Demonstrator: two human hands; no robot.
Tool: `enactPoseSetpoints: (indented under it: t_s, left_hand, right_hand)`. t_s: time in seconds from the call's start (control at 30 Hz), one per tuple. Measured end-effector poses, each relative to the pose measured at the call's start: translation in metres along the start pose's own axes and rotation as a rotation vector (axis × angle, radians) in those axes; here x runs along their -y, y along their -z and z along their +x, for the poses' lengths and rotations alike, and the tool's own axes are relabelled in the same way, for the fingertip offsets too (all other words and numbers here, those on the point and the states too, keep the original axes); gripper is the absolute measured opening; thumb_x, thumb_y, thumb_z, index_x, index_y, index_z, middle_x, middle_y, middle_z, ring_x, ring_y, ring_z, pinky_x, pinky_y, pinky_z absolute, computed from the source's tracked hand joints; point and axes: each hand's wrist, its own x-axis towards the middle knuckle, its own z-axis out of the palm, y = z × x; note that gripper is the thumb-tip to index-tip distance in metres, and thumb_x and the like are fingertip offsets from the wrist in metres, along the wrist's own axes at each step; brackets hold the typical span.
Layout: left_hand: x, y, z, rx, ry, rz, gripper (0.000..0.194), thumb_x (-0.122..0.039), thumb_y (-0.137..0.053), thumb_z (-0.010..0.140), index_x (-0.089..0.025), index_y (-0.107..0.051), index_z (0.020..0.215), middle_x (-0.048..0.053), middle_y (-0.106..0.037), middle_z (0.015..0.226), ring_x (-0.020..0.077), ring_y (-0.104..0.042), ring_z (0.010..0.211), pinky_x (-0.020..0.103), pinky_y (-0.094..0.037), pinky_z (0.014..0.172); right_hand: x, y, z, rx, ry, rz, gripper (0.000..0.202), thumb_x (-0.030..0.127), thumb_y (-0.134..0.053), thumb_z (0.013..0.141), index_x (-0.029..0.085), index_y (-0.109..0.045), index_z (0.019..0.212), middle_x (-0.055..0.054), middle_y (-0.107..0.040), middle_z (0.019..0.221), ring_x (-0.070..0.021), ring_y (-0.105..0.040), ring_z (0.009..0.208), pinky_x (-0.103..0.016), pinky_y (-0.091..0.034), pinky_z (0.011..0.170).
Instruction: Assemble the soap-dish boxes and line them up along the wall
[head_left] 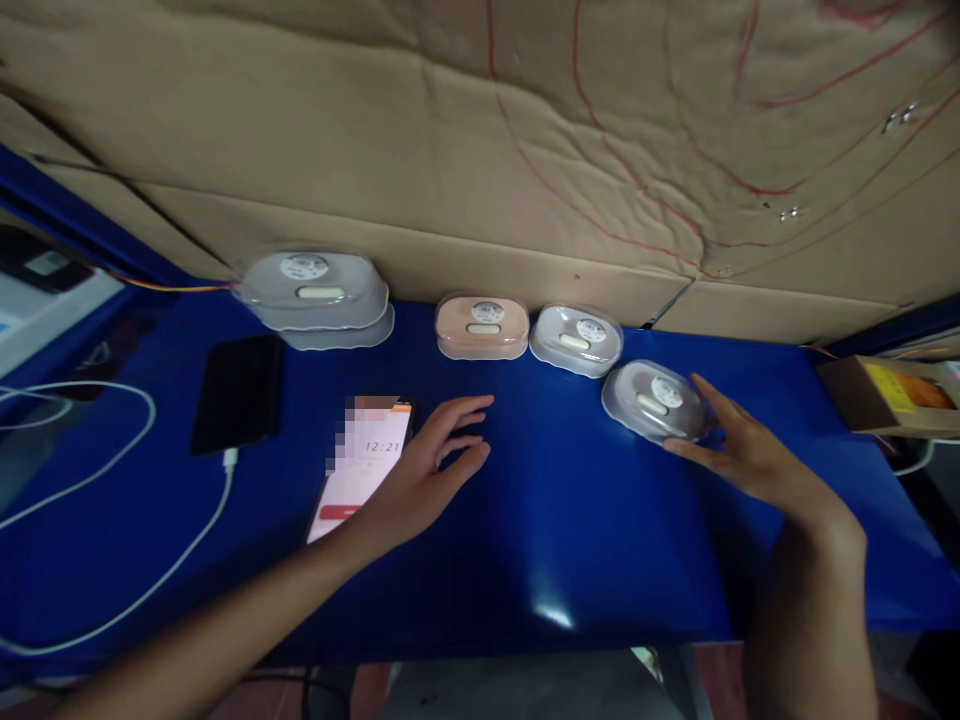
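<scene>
My right hand (739, 445) grips the right end of a grey oval container (645, 402) with a clear lid, thumb on the near side and fingers on the far side. The container has a round label and a pale oval piece on top. Empty, with fingers slightly apart, my left hand (442, 460) hovers over the blue table (570, 520), just right of a lit phone (360, 450). Farther back, a similar grey container (576, 340) stands beside a peach one (482, 325). At the left, grey containers (315, 295) are stacked, one on another.
A dark phone (238, 393) with a white cable (217, 515) plugged in lies at the left. A cardboard wall (300, 130) with red lines runs behind the table. An open cardboard box (892, 395) sits at the right edge.
</scene>
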Motion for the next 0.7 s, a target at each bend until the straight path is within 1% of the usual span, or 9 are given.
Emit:
enactPoseSetpoints:
  t_s: [0.1, 0.17, 0.23, 0.37, 0.43, 0.5, 0.6, 0.63, 0.7]
  left_hand:
    - [-0.003, 0.001, -0.001, -0.088, -0.201, 0.206, 0.045, -0.035, -0.058, 0.108, -0.036, -0.052, 0.153, 0.007, -0.047, 0.163, 0.0275, -0.056, 0.145, 0.05, -0.05, 0.122]
    - [-0.007, 0.003, -0.003, -0.115, -0.28, 0.352, 0.047, -0.032, -0.059, 0.108, -0.037, -0.052, 0.154, 0.007, -0.043, 0.167, 0.0292, -0.053, 0.148, 0.052, -0.049, 0.124]
    - [-0.012, 0.006, -0.003, -0.124, -0.322, 0.445, 0.047, -0.032, -0.058, 0.108, -0.036, -0.051, 0.154, 0.007, -0.042, 0.168, 0.0301, -0.051, 0.15, 0.053, -0.048, 0.125]
    - [-0.022, 0.014, 0.005, -0.153, -0.342, 0.568, 0.046, -0.036, -0.057, 0.108, -0.033, -0.05, 0.154, 0.009, -0.043, 0.168, 0.0301, -0.049, 0.153, 0.053, -0.044, 0.127]
    - [-0.024, 0.02, 0.017, -0.157, -0.335, 0.666, 0.049, -0.038, -0.056, 0.107, -0.03, -0.048, 0.155, 0.012, -0.041, 0.17, 0.0328, -0.044, 0.158, 0.057, -0.039, 0.13]
    - [-0.024, 0.028, 0.033, -0.167, -0.342, 0.786, 0.053, -0.037, -0.057, 0.106, -0.025, -0.046, 0.157, 0.016, -0.039, 0.173, 0.0366, -0.039, 0.161, 0.062, -0.035, 0.131]
    - [-0.02, 0.043, 0.065, -0.183, -0.361, 0.947, 0.061, -0.035, -0.059, 0.104, -0.021, -0.042, 0.161, 0.02, -0.033, 0.177, 0.0406, -0.031, 0.164, 0.065, -0.03, 0.131]
    - [-0.019, 0.048, 0.074, -0.171, -0.355, 0.986, 0.064, -0.035, -0.06, 0.104, -0.02, -0.04, 0.163, 0.021, -0.03, 0.179, 0.0418, -0.026, 0.166, 0.065, -0.029, 0.131]
    - [-0.019, 0.055, 0.09, -0.16, -0.313, 1.042, 0.071, -0.038, -0.064, 0.102, -0.019, -0.038, 0.165, 0.022, -0.028, 0.18, 0.0457, -0.025, 0.166, 0.069, -0.03, 0.129]
  right_hand:
    - [-0.009, -0.001, 0.006, -0.162, -0.09, -0.011, 0.109, 0.078, -0.076, 0.084, 0.026, -0.036, 0.171, -0.026, -0.053, 0.158, -0.0481, -0.075, 0.112, -0.069, -0.06, 0.103]
    - [-0.007, -0.005, 0.011, -0.239, -0.069, 0.002, 0.103, 0.078, -0.071, 0.087, 0.025, -0.038, 0.169, -0.027, -0.048, 0.159, -0.0506, -0.069, 0.122, -0.07, -0.058, 0.105]
    - [-0.002, -0.01, 0.017, -0.267, -0.028, 0.015, 0.095, 0.076, -0.066, 0.091, 0.022, -0.042, 0.165, -0.027, -0.046, 0.158, -0.0517, -0.061, 0.135, -0.071, -0.055, 0.11]
    - [0.007, -0.022, 0.03, -0.294, 0.044, 0.077, 0.08, 0.068, -0.066, 0.094, 0.02, -0.047, 0.156, -0.023, -0.047, 0.154, -0.0448, -0.058, 0.14, -0.068, -0.051, 0.117]
    - [0.009, -0.027, 0.036, -0.305, 0.096, 0.101, 0.074, 0.063, -0.066, 0.096, 0.02, -0.049, 0.153, -0.022, -0.048, 0.152, -0.0426, -0.054, 0.144, -0.067, -0.05, 0.119]
    - [0.011, -0.03, 0.04, -0.321, 0.13, 0.117, 0.07, 0.061, -0.064, 0.098, 0.019, -0.049, 0.152, -0.023, -0.048, 0.153, -0.042, -0.05, 0.148, -0.066, -0.048, 0.121]
    - [0.016, -0.035, 0.044, -0.321, 0.16, 0.137, 0.069, 0.062, -0.06, 0.101, 0.02, -0.048, 0.154, -0.023, -0.046, 0.159, -0.0414, -0.045, 0.154, -0.068, -0.042, 0.125]
    - [0.018, -0.036, 0.044, -0.312, 0.167, 0.142, 0.07, 0.062, -0.059, 0.101, 0.021, -0.047, 0.156, -0.023, -0.045, 0.161, -0.041, -0.043, 0.156, -0.068, -0.039, 0.127]
    - [0.023, -0.039, 0.044, -0.284, 0.174, 0.144, 0.071, 0.062, -0.057, 0.103, 0.022, -0.044, 0.16, -0.022, -0.042, 0.167, -0.0399, -0.039, 0.16, -0.068, -0.034, 0.13]
